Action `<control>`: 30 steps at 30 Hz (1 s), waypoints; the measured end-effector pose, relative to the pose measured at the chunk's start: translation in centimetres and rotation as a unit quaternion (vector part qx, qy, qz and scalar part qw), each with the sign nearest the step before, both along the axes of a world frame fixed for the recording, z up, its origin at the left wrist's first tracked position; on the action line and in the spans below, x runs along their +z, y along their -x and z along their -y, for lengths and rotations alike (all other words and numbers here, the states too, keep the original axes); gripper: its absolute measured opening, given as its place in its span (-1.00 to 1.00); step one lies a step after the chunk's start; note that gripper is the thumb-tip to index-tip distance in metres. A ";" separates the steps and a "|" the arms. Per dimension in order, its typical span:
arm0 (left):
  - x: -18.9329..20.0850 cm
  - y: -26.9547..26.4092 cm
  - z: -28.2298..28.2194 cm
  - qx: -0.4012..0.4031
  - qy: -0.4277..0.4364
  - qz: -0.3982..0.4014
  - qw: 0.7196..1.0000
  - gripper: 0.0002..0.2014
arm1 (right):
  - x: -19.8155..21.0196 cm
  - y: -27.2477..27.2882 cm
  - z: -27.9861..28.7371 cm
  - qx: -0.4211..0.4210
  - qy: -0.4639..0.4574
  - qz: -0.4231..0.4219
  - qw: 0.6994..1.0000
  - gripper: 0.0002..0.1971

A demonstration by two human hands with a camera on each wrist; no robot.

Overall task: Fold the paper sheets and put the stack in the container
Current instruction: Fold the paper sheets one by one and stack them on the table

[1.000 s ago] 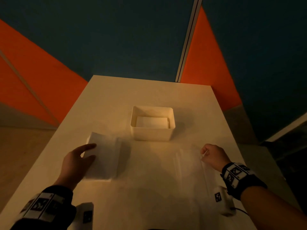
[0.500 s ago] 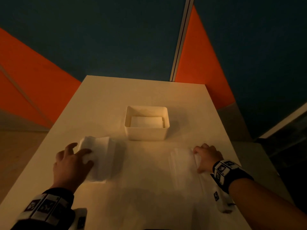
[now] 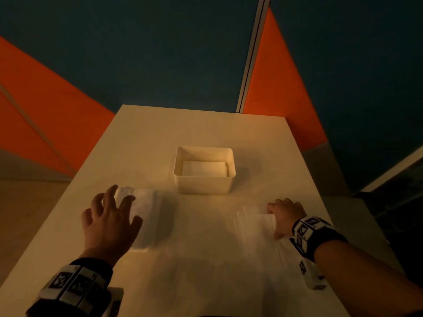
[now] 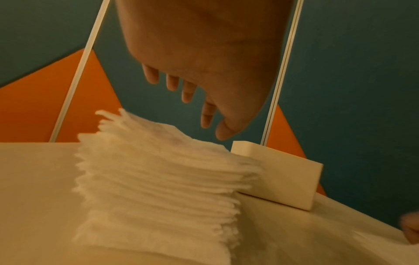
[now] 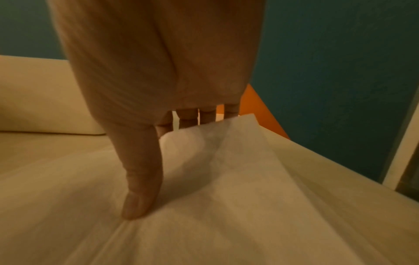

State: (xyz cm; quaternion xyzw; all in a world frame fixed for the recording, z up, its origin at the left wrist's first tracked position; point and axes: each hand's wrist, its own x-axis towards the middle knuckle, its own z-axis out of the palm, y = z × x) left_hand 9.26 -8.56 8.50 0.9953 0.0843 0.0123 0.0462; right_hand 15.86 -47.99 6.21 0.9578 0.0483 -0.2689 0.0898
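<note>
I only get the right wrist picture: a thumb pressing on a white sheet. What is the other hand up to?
Observer: The left hand is spread over a thick stack of sheets on the left of the table.
Visitor: Is it gripping that stack?
Observer: No. The left wrist view shows its fingers hanging just above the top sheet.
Visitor: I see a cream wall on my left. Anything inside?
Observer: That is the container; folded paper already lies in it.

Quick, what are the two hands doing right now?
Left hand: open, fingers spread above the thick stack of white paper sheets, holding nothing.
Right hand: holding the raised edge of a thin white paper sheet.
</note>
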 end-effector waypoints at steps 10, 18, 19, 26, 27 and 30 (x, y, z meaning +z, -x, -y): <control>1.7 -1.4 3.7 -0.117 0.205 -0.051 0.970 -0.81 | 5.7 -1.2 -0.5 -0.054 -0.298 -0.001 0.953 -0.90; 3.2 -2.8 9.3 -0.062 0.498 -0.269 0.822 -0.45 | 9.3 0.0 -5.5 -0.266 -0.675 0.045 0.686 -0.84; 3.2 -3.0 9.5 -0.054 0.549 -0.281 0.785 -0.34 | 9.3 0.2 -6.0 -0.282 -0.706 0.033 0.649 -0.82; 3.9 -3.9 9.6 -0.027 0.780 -0.153 0.606 -0.63 | 7.6 1.6 -7.6 -0.337 -0.786 -0.038 0.517 -0.68; 3.8 -4.0 9.5 -0.028 0.782 -0.140 0.607 -0.67 | 7.3 1.8 -7.5 -0.339 -0.784 -0.046 0.518 -0.68; 4.0 -4.0 9.2 -0.026 0.767 -0.116 0.630 -0.79 | 7.1 2.1 -7.2 -0.346 -0.773 -0.060 0.528 -0.68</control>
